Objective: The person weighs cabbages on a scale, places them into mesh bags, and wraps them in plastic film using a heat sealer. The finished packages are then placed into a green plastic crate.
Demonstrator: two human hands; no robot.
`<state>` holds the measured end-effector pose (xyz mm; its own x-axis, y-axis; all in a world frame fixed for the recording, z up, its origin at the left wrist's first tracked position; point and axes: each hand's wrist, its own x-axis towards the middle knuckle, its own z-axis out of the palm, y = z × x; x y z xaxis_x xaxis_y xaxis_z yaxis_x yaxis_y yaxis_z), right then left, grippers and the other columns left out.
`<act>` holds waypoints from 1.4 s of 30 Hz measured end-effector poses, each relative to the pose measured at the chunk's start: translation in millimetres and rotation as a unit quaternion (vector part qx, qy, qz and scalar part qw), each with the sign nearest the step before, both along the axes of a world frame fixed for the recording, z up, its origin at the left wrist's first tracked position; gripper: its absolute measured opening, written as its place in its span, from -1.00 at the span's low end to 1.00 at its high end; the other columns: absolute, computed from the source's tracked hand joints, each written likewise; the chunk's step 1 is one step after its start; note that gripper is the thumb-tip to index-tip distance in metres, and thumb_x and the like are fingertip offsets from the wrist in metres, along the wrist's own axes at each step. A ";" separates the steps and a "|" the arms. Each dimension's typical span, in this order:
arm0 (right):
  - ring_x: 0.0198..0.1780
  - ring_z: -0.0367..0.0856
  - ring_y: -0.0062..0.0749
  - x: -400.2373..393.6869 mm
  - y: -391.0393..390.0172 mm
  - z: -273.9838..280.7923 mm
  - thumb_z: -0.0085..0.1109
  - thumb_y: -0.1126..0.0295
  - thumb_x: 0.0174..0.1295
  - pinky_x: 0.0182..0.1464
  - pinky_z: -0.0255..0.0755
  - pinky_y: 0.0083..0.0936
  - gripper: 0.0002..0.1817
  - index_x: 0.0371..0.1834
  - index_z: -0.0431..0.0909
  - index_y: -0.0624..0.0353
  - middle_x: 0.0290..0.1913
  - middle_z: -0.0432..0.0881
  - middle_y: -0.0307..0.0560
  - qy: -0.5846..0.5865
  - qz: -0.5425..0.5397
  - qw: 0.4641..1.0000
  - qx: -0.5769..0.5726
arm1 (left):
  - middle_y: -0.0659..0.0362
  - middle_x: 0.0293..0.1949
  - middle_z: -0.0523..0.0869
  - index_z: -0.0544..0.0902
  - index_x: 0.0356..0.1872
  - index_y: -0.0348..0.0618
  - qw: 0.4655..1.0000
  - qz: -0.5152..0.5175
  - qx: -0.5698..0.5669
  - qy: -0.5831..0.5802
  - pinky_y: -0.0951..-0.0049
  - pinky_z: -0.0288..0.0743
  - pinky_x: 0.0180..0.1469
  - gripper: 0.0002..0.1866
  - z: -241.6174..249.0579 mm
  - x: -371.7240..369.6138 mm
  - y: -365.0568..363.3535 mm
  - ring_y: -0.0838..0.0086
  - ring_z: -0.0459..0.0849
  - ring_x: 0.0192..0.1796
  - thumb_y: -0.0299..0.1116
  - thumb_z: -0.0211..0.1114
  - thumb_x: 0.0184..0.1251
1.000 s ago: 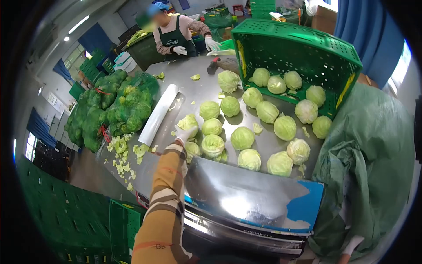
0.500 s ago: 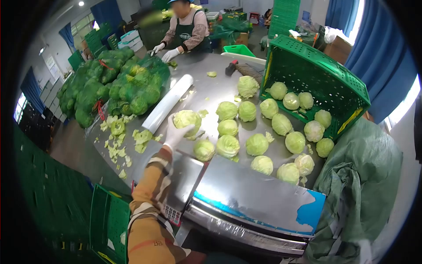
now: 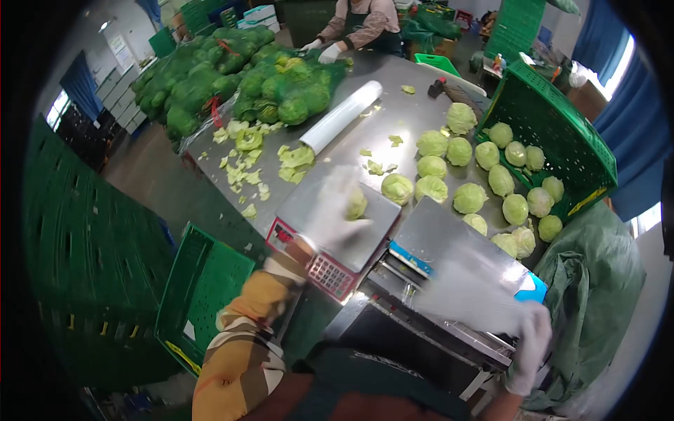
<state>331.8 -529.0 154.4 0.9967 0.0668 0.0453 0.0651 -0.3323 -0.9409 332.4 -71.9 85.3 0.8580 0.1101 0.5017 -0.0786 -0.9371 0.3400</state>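
Single head-worn camera, looking forward and steeply down over worktable [image 3: 365, 140], wide fisheye view.

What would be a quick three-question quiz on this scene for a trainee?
1. True or false: the left hand is over the scale.
2. What does the right hand hold?
A) a knife
B) a thin see-through sheet
C) a cabbage
3. Fill in: the green crate with light green heads in it lies tipped on its ____.
Key: 1 true; 2 B; 3 side
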 end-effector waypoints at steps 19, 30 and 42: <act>-0.15 0.55 -0.49 -29.7 201.3 -28.9 0.09 0.49 0.39 -0.05 0.41 -0.57 -0.89 -0.25 0.57 0.31 -0.15 0.62 -0.12 -0.107 0.092 0.978 0.151 | 0.06 -0.01 0.69 0.53 0.13 -0.43 0.507 -0.145 -0.849 -0.036 0.45 0.48 0.15 -0.43 35.3 -96.9 -154.1 0.45 0.65 0.03 -0.05 -0.22 0.65; -0.34 0.55 -0.70 -6.7 206.7 -29.0 0.19 0.39 0.33 -0.30 0.46 -0.62 -0.82 -0.30 0.66 0.30 -0.40 0.67 -0.27 0.337 0.401 0.850 0.059 | 0.23 -0.25 0.60 0.54 -0.13 -0.18 0.550 -0.137 -0.824 0.003 0.41 0.50 0.01 -0.70 38.2 -115.9 -76.2 0.50 0.61 -0.15 -0.16 -0.03 0.59; -0.34 0.64 -0.38 114.0 345.0 -72.3 0.16 0.18 0.34 -0.20 0.49 -0.37 -0.65 -0.23 0.67 0.32 -0.40 0.70 0.01 -0.128 0.189 0.972 -0.066 | 0.12 -0.06 0.64 0.55 0.06 -0.19 0.620 0.263 -0.732 -0.100 0.42 0.55 -0.03 -0.61 -138.9 -34.6 31.9 0.44 0.62 -0.04 -0.08 0.19 0.45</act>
